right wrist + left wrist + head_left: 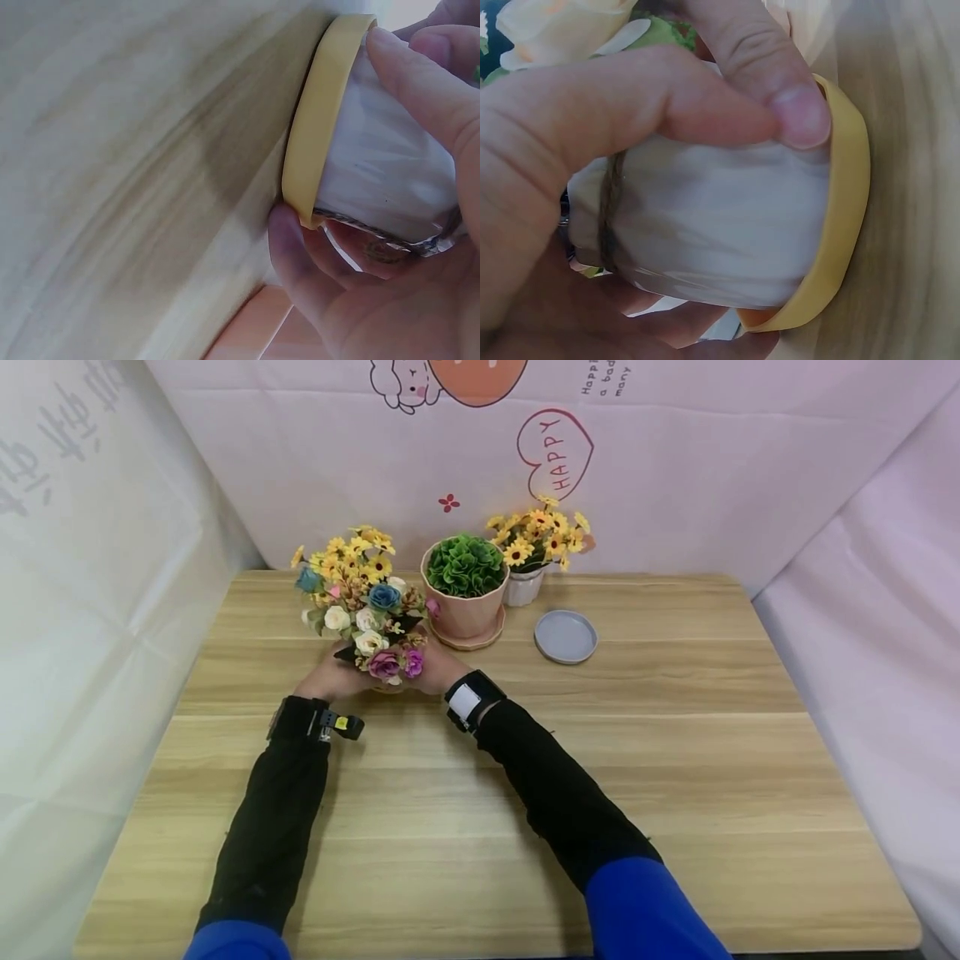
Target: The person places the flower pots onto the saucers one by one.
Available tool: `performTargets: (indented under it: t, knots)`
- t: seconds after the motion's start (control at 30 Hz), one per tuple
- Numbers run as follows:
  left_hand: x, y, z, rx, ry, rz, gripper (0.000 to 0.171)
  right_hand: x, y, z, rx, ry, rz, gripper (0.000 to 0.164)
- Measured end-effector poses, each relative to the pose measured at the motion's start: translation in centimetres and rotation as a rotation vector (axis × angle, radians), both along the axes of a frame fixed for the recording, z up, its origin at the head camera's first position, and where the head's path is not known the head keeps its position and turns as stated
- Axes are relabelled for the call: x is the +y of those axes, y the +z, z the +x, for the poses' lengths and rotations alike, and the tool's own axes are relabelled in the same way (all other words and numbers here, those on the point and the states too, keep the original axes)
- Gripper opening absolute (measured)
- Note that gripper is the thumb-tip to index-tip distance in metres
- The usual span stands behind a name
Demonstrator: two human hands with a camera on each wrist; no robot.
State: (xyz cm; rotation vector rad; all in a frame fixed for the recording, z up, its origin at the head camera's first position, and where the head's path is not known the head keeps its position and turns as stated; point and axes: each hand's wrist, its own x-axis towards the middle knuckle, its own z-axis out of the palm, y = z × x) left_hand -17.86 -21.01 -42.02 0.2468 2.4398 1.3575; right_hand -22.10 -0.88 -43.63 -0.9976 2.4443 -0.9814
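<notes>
A white flower pot (720, 217) with twine round it sits in a yellow saucer (847, 187). Artificial roses (370, 643) in white, blue and purple top it and hide most of it in the head view. My left hand (335, 678) grips the pot from the left, its thumb along the pot's side near the saucer. From the right, my right hand (438, 670) holds the same pot, with one fingertip against the saucer's edge and the thumb at its rim. The saucer stands on or close over the wooden table.
Yellow daisies (352, 556) rise behind the roses. Right of the hands stands a pink pot (467, 614) with a green plant on a pink saucer. Behind it is a white pot (523, 587) of yellow daisies. A grey saucer (566, 637) lies to the right on the table (675, 735).
</notes>
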Motion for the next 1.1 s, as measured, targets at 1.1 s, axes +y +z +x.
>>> performTargets:
  t: [1.1]
  knots:
    - [-1.2, -0.1, -4.0, -0.006, 0.028, -0.145, 0.082, -2.2, -0.9, -4.1, -0.056, -0.101, 0.053, 0.081]
